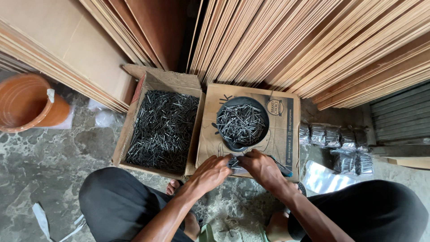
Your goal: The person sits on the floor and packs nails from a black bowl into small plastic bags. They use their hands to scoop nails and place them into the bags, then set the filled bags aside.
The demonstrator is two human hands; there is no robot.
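Both hands' grip [236,163] on nail packet [234,163], nails fill box [134,112], bowl [222,112]

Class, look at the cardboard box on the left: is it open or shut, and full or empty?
Open and holding plenty: the cardboard box has its flaps folded back, and dark nails cover its whole bottom.

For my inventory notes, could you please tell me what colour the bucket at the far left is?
The bucket is orange-brown, seen in the head view.

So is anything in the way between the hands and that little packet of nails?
No. The left hand and right hand both already touch the small packet of nails on the cardboard; nothing sits between.
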